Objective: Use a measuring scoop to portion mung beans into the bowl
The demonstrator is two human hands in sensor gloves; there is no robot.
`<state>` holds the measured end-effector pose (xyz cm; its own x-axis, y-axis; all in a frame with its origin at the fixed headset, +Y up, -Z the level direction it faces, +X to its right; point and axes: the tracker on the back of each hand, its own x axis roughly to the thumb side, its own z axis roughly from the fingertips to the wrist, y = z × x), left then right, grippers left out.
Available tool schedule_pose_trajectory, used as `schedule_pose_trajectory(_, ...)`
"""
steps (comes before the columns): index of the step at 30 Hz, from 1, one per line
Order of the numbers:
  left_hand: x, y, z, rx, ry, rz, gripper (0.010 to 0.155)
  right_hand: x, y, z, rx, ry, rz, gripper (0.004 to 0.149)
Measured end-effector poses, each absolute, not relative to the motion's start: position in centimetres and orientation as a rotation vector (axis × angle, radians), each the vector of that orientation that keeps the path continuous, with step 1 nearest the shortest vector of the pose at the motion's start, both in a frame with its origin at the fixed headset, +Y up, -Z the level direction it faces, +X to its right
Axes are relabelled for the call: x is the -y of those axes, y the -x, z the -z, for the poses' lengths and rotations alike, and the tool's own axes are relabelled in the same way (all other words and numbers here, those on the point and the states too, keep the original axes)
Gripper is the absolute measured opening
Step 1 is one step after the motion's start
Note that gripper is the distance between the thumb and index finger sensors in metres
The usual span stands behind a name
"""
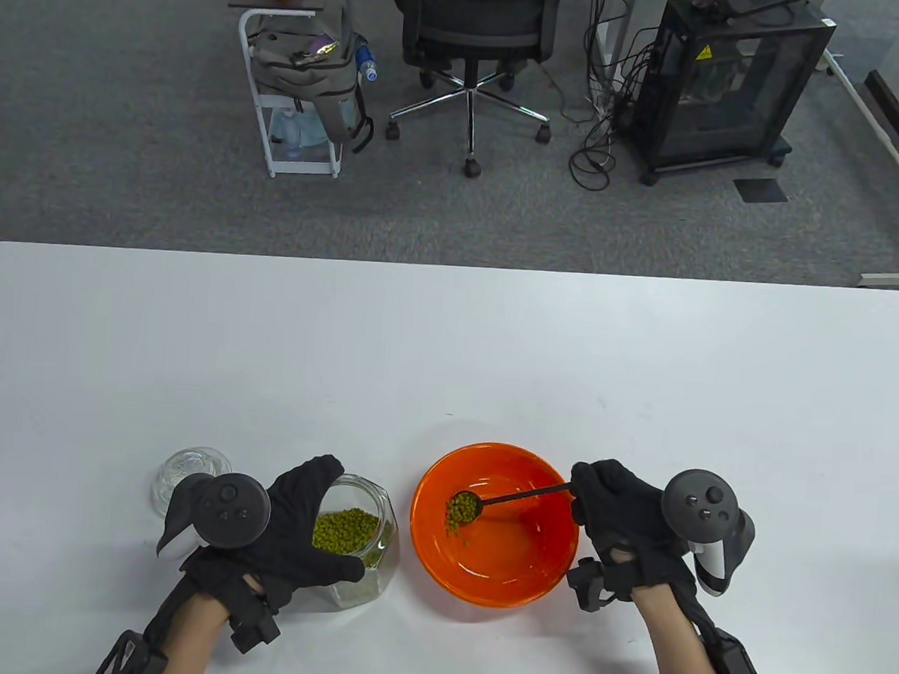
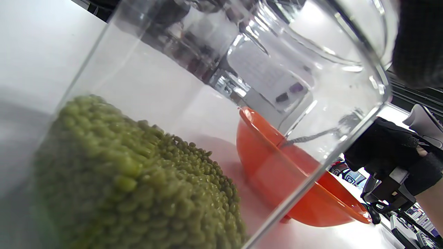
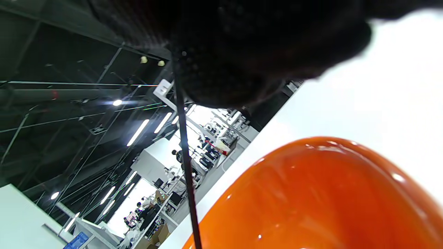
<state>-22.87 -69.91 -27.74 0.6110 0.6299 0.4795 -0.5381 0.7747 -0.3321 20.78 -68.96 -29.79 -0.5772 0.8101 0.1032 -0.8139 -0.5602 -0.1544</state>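
Two gloved hands of mine work near the front edge of a broad white table (image 1: 448, 352). At centre sits a glossy round orange bowl (image 1: 519, 566), and just to its left stands a clear faceted glass jar (image 1: 376, 546) holding green mung beans (image 1: 342, 530). My left hand (image 1: 286, 525) curls around the jar's open mouth, gripping it. My right hand (image 1: 621, 511) pinches the end of a slim black long-handled measuring scoop (image 1: 485, 503), whose round cup hangs over the bowl's interior, heaped with beans; a few beans lie loose in the bowl beneath it. Behind the left hand, a small clear glass lid (image 1: 186, 469) rests on the tabletop.
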Motion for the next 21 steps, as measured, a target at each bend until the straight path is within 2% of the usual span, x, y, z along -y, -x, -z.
schedule_pose_trajectory(14,69.9,22.9,27.7,0.616,0.161,-0.677,0.126,65.5,-16.2,26.3,0.611,-0.520,-2.439,0.043)
schedule_pose_trajectory(21,69.9,22.9,27.7,0.616,0.161,-0.678,0.126,64.5,-13.9,23.9,0.848,-0.905,-2.566,0.043)
